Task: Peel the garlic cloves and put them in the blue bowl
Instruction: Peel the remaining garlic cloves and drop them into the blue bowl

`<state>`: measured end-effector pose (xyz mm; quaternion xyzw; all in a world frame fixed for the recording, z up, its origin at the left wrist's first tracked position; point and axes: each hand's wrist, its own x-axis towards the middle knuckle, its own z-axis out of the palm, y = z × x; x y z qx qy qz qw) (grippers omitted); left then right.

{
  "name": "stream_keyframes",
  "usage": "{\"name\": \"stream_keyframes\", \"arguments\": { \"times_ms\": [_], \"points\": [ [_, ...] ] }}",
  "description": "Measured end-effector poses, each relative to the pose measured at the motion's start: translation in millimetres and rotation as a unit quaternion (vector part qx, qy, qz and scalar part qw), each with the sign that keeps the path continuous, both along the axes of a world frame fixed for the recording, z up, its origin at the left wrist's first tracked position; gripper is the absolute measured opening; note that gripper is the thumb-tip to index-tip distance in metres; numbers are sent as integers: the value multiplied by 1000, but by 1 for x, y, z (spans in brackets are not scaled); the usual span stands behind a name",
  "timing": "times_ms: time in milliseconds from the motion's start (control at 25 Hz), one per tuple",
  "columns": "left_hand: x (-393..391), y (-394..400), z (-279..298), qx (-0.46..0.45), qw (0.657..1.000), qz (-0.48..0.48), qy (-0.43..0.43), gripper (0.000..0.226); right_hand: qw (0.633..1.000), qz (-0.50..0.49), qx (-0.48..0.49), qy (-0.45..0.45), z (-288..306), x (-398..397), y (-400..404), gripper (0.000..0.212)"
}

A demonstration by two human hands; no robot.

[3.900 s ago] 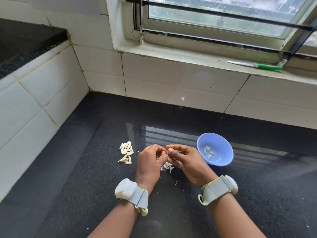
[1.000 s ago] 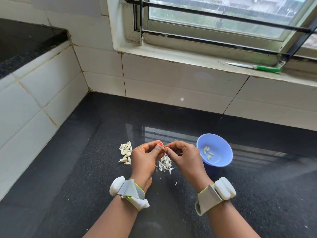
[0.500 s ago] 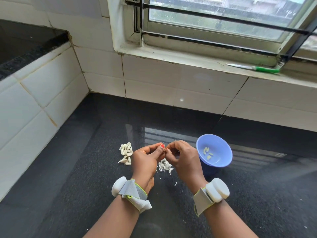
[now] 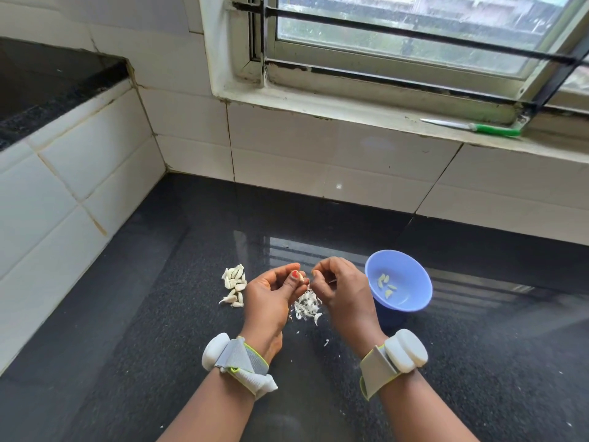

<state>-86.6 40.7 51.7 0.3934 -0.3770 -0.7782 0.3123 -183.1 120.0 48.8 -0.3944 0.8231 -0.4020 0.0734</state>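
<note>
Head-worn view, downward over counter (image 4: 159, 314)

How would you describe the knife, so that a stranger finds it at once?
Look at the window sill above the black counter, then follow it to its right end. The knife lies flat there, near the frame corner. Its bright green handle and pale blade set it apart; nothing else rests on the sill.
</note>
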Motion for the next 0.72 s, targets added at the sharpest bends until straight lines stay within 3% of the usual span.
{"name": "stream_keyframes", "arguments": {
  "times_ms": [160,280,480,600,720],
  "points": [
    [-3,1,0,8,1000,21,2,11,998,-15,-38,-57,-4,4,4,21],
    [-6,4,0,18,999,38,-21,9,995,12,-41,-88,-5,10,4,10],
    [-5,11,-1,-16,997,0,-69,8,986,-18,-80,-145,-2,12,2,15],
    [-1,9,-4,-118,986,-29,-116,8,976,-28,-102,-191,-3,9,1,24],
    [1,3,-6,-298,928,-62,-216,7,962,-34,-112,-245,-4,5,-1,23]
  ]
}}
